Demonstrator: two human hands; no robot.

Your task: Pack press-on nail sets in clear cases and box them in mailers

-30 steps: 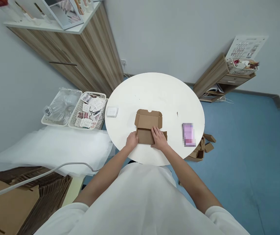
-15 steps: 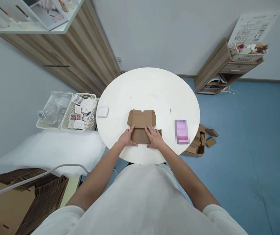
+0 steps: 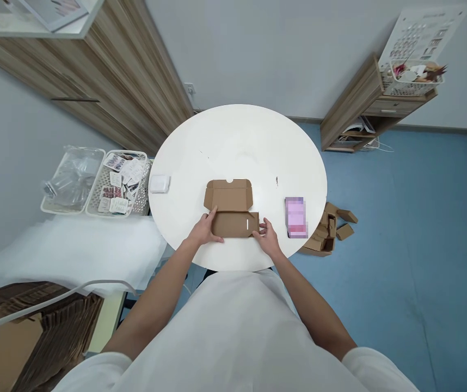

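Observation:
A flat brown cardboard box blank (image 3: 231, 209) lies near the front of the round white table (image 3: 237, 147), its far flap with a notch spread out. My left hand (image 3: 203, 231) presses on the blank's near left corner, thumb up along the fold. My right hand (image 3: 269, 239) pinches the blank's right end flap with its fingers closed on the cardboard. A small white slot shows in the near panel between the hands.
A pink packet (image 3: 296, 217) lies on the table's right side and a small white case (image 3: 159, 183) at its left edge. Two white baskets (image 3: 94, 185) sit left. Folded cardboard boxes (image 3: 327, 231) lie on the blue floor; a stack of blanks (image 3: 33, 337) at lower left.
My right hand slid off the near panel to the blank's right end flap. My left hand moved onto the left corner. The camera view shifted, so everything sits a little lower-left.

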